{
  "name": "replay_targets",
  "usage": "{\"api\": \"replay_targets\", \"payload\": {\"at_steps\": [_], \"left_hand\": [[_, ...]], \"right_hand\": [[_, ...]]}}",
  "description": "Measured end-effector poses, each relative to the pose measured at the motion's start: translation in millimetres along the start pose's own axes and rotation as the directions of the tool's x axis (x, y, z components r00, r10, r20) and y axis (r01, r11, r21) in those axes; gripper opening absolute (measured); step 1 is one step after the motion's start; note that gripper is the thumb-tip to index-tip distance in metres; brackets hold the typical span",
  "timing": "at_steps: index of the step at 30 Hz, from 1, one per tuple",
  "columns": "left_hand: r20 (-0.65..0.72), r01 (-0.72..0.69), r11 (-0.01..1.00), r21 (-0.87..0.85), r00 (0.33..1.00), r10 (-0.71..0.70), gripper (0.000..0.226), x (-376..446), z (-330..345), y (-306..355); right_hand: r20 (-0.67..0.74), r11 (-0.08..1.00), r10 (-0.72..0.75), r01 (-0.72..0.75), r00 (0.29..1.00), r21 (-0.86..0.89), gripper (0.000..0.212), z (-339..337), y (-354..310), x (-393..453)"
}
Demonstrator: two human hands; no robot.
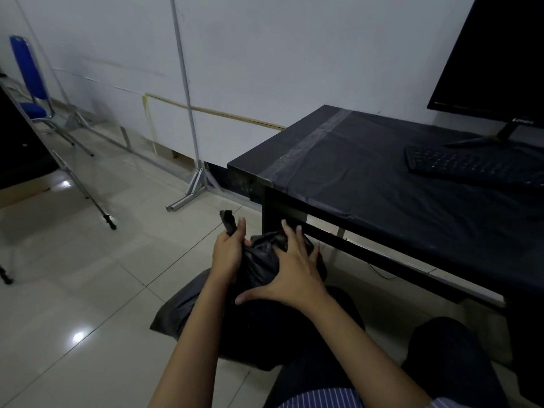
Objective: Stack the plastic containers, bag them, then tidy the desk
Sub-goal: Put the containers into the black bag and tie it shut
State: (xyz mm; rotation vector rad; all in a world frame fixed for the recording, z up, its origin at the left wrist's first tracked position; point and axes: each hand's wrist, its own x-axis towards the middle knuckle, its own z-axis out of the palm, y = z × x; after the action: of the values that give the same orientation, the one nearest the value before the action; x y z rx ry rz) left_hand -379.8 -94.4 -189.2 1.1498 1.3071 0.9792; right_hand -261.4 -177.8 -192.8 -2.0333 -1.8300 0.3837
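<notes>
A black plastic bag (259, 293) sits bulging on my lap and the floor, left of the desk. Its contents are hidden, so no plastic containers show. My left hand (228, 251) grips the twisted neck of the bag, whose end sticks up above my fist. My right hand (290, 272) lies spread over the gathered top of the bag, fingers straight and pressing on it. The desk (382, 184) is covered in black sheeting with a strip of tape across it.
A black keyboard (471, 167) and a monitor (494, 54) stand on the desk's far right. On the tiled floor are a metal stand foot (191, 187), a tripod leg (110, 223) and a blue chair (29, 81) at far left.
</notes>
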Motion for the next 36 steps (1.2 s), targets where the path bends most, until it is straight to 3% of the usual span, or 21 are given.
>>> {"api": "replay_targets", "payload": {"at_steps": [4, 10, 15, 20, 25, 28, 31, 33, 36], "left_hand": [[0.095, 0.057, 0.991, -0.122, 0.994, -0.046, 0.055, -8.9, 4.1, 5.1], [0.287, 0.164, 0.929, -0.333, 0.956, -0.066, 0.043, -20.3, 10.0, 24.4], [0.323, 0.152, 0.926, -0.347, 0.946, -0.034, 0.033, -30.0, 18.1, 33.0], [0.440, 0.162, 0.978, -0.131, 0.893, -0.089, 0.028, -34.2, 11.7, 42.5], [0.501, 0.061, 0.987, 0.149, 0.856, -0.129, 0.030, -27.1, 0.8, 52.8], [0.550, 0.002, 0.956, 0.293, 0.818, -0.170, 0.031, -21.9, -9.5, 58.1], [0.428, -0.102, 0.895, 0.435, 0.898, -0.106, 0.084, -16.2, -33.0, 55.8], [0.276, -0.119, 0.844, 0.523, 0.960, -0.036, 0.095, -20.4, -53.4, 52.6], [0.026, 0.060, 0.724, 0.687, 0.994, -0.107, 0.116, -30.6, -89.7, 34.9]], "right_hand": [[0.027, 0.999, 0.050, -0.050, 0.998, -0.005, 0.132, -4.4, -5.4, 4.2], [0.008, 0.977, 0.025, -0.026, 1.000, 0.211, 0.101, -3.0, 6.3, 11.9], [-0.030, 0.971, 0.065, -0.056, 0.997, 0.231, 0.067, 13.2, 14.8, 19.0], [-0.081, 0.969, 0.070, -0.048, 0.994, 0.241, 0.040, 13.1, 13.7, 18.2], [-0.096, 0.939, 0.083, -0.045, 0.992, 0.342, 0.064, 13.8, 13.0, 12.8], [-0.093, 0.935, 0.084, -0.046, 0.992, 0.352, 0.055, 13.7, 14.9, 10.5], [-0.102, 0.927, 0.137, -0.092, 0.985, 0.363, 0.054, 14.6, 19.9, 8.6], [-0.123, 0.907, 0.197, -0.134, 0.973, 0.399, 0.058, 13.4, 24.1, 9.0], [-0.143, 0.878, 0.272, -0.184, 0.952, 0.442, 0.052, 9.3, 30.6, 12.3]]}}
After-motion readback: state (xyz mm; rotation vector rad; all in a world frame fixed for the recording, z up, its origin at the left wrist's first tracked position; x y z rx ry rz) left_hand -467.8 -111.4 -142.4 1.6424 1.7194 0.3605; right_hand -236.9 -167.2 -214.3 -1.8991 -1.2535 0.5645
